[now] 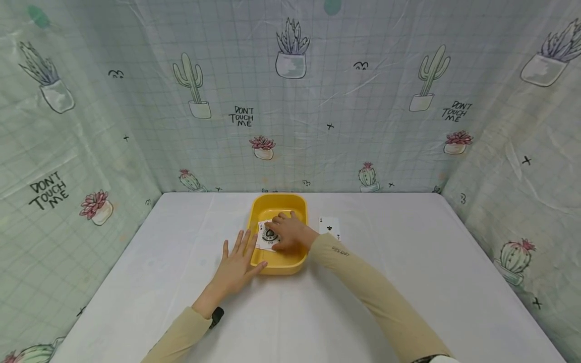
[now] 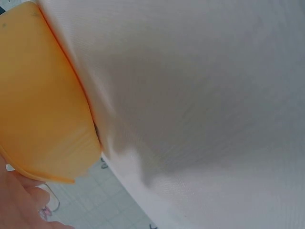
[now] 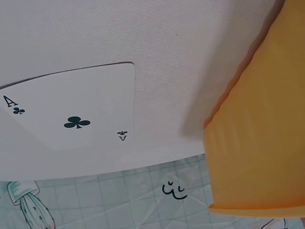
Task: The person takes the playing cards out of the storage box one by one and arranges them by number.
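Observation:
A yellow plastic tray [image 1: 282, 269] stands on the white table with a few overlapping playing cards inside. Uppermost is an ace of spades card [image 1: 270, 239], partly covered by my right hand [image 1: 290, 232]. That hand reaches in over the tray's right side, thumb and bent fingers around the card's right part; the exact contact is hidden. My left hand [image 1: 237, 267] rests against the tray's left rim, fingers straight and spread. In the right wrist view, an ace of clubs card [image 3: 76, 107] lies face up on the table, right of the tray.
The white tabletop [image 1: 399, 242] extends on both sides of the tray. A cactus-print sheet [image 1: 290, 126] hangs behind the table and along both sides. A black wristband [image 1: 217, 317] is on the left wrist.

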A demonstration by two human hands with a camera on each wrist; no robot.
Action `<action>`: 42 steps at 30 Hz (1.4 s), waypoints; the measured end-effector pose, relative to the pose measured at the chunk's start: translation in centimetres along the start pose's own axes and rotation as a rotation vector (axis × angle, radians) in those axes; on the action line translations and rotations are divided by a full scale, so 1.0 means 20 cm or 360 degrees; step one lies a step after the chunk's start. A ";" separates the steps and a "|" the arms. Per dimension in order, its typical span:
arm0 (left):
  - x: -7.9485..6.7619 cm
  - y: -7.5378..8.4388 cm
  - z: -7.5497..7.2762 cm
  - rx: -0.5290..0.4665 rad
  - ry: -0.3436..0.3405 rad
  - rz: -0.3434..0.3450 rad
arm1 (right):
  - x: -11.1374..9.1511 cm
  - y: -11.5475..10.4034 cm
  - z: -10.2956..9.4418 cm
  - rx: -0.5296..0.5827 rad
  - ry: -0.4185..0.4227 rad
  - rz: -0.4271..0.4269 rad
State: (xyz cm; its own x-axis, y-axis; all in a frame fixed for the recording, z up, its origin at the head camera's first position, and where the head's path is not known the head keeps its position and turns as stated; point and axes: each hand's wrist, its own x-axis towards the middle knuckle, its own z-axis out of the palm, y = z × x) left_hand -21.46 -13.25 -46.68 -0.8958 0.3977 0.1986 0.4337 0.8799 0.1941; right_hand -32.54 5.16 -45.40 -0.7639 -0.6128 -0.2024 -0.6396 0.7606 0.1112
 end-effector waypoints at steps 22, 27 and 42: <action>0.01 0.00 0.01 -0.0019 0.0026 -0.0001 | -0.01 0.05 0.03 -0.0001 0.0005 -0.0009; 0.00 0.00 0.01 0.0002 0.0037 0.0003 | -0.03 0.05 0.01 0.0041 0.0049 -0.0030; 0.00 0.00 0.01 -0.0006 0.0014 -0.0010 | -0.09 0.06 -0.05 -0.0037 0.0146 -0.0056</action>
State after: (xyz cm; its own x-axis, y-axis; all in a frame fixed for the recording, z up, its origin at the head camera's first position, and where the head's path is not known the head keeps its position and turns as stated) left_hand -21.53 -13.14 -46.85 -0.8976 0.3898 0.2058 0.4284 0.8814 0.1992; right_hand -31.98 7.03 -44.01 -0.7448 -0.6570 -0.1168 -0.6673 0.7336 0.1284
